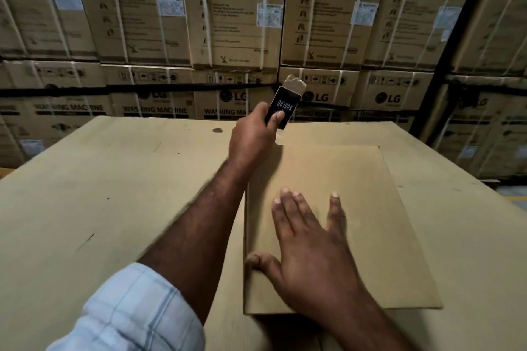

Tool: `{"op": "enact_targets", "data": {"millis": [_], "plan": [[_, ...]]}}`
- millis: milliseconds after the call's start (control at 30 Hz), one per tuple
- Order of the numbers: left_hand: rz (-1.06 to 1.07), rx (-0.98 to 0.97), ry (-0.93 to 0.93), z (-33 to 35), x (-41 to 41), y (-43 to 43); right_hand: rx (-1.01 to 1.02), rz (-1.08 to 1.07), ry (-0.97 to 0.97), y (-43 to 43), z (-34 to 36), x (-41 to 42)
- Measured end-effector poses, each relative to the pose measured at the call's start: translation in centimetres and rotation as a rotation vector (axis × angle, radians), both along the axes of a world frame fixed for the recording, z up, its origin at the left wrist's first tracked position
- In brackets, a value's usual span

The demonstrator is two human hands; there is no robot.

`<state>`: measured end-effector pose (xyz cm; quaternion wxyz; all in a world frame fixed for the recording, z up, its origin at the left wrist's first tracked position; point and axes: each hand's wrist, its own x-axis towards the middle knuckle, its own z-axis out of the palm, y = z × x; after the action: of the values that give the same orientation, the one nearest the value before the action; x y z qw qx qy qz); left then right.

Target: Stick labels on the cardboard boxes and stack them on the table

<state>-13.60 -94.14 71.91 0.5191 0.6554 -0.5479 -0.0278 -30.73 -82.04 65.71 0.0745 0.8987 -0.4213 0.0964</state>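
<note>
Dim, warm light from above; wide-angle bending at the edges, motion blur on the forearms, background cartons soft.

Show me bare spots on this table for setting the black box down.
The widest bare patch of the table lies left of the flat cardboard box. Narrower strips run along its right edge and behind it. Its top is crowded: the right hand rests flat there; the left hand holds the black box near its far corner.

One bench (114,179). One flat cardboard box (356,194) lies on it at 4 o'clock. One black packet (282,107) at 12 o'clock. Two grips: left grip (252,141), right grip (310,239). One rolled sleeve (134,310) at 7 o'clock. Two rows of washing-machine cartons (242,23) behind, at least five per row.
</note>
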Motion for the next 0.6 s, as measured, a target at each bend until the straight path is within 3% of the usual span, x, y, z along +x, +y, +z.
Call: {"op": "enact_targets", "data": {"millis": [167, 367, 600], "plan": [[-0.064, 0.007, 0.005, -0.2, 0.1, 0.1, 0.032, -0.046, 0.1, 0.0, 1.0, 0.3], [-0.063, -0.015, -0.069, -0.1, 0.2, 0.5, -0.027, -0.12, 0.01, -3.0, 2.2, 3.3], [-0.037, -0.037, 0.01, -0.6, 0.9, 0.0, 0.086, -0.159, 0.055, 1.8, -0.3, 0.4]]}}
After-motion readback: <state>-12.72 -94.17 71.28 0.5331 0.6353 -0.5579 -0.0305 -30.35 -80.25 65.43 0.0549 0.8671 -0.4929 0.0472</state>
